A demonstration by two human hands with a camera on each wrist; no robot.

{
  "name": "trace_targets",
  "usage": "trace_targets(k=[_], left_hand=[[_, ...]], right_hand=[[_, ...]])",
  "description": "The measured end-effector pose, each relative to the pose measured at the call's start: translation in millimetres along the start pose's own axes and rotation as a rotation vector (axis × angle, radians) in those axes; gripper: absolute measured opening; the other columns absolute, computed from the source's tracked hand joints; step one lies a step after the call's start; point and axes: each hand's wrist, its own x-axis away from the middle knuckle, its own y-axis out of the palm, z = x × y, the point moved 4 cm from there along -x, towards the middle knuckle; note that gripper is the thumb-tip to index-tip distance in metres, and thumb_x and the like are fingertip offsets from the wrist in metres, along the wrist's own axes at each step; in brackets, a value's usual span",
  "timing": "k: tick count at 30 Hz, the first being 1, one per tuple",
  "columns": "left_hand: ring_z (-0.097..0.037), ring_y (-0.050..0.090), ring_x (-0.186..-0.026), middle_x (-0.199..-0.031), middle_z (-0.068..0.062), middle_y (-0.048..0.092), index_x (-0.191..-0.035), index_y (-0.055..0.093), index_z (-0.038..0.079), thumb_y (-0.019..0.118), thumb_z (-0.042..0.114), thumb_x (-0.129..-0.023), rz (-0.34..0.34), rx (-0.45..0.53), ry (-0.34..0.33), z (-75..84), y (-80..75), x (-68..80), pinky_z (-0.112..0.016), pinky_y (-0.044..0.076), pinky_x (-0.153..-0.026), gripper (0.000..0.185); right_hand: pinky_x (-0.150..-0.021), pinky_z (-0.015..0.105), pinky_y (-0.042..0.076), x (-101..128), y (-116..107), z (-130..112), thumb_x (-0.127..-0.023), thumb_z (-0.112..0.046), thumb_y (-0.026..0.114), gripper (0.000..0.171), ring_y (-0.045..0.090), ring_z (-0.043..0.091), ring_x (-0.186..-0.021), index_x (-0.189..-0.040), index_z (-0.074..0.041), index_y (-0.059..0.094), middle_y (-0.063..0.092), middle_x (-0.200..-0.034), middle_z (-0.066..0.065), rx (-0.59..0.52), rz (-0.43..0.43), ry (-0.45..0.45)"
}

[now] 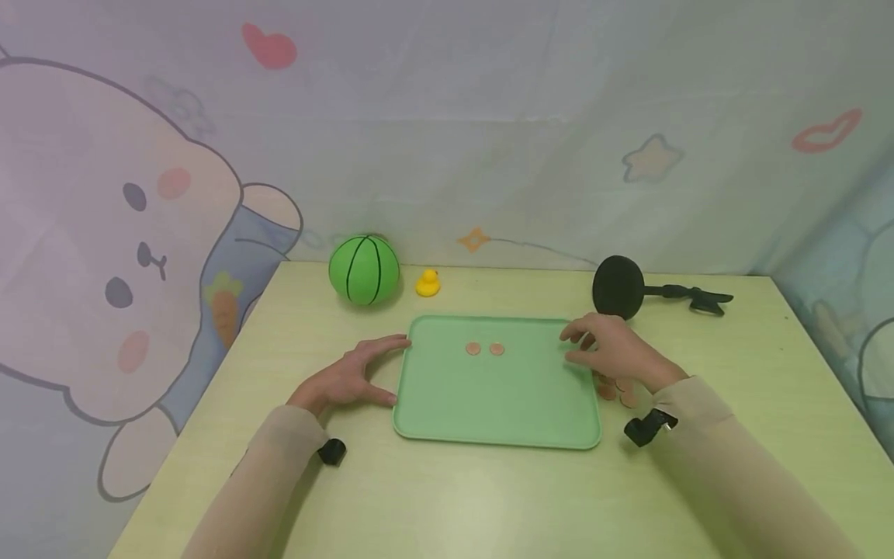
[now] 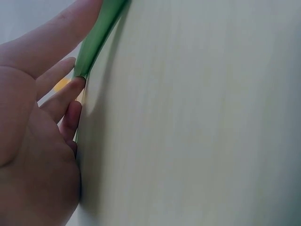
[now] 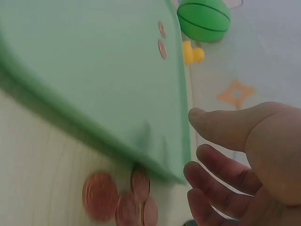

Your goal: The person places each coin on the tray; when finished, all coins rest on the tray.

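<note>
A light green tray [image 1: 489,400] lies flat at the middle of the table. Two copper coins [image 1: 485,348] sit side by side near its far edge, also seen in the right wrist view as coins [image 3: 162,39]. My left hand [image 1: 363,366] lies on the table with straight fingers touching the tray's left rim [image 2: 99,33]. Over the tray's right edge hovers my right hand [image 1: 592,346], its fingers [image 3: 221,188] relaxed and empty. A small heap of copper coins [image 3: 122,197] lies on the table just beside the tray's right rim, under that hand.
A green ball [image 1: 364,269] and a small yellow duck [image 1: 427,283] stand behind the tray. A black round object with a handle [image 1: 618,287] lies at the back right. A cartoon-print cloth hangs behind and beside the table.
</note>
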Motion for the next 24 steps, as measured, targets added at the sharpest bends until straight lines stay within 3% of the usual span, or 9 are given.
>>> trace_targets(k=[10,24], left_hand=[[-0.033,0.016,-0.159,-0.173,0.0,0.026,-0.161,0.043,0.031,0.095,0.032,-0.076,0.002,-0.013,-0.008,2.7,1.4,1.5,-0.067,0.01,-0.125,0.1],[-0.032,0.017,-0.159,-0.173,-0.002,0.026,-0.162,0.041,0.028,0.095,0.031,-0.077,-0.007,-0.035,-0.001,5.1,0.6,2.1,-0.065,0.012,-0.126,0.101]], right_hand=[[-0.082,0.044,0.057,27,-21,30,-0.095,-0.012,0.074,0.025,0.071,0.024,-0.095,-0.118,-0.003,0.075,0.073,-0.104,0.006,0.035,0.028,0.064],[-0.079,0.045,0.059,44,-29,65,-0.092,-0.008,0.078,0.019,0.073,0.025,-0.085,-0.11,-0.002,0.078,0.075,-0.096,0.006,0.113,0.063,0.031]])
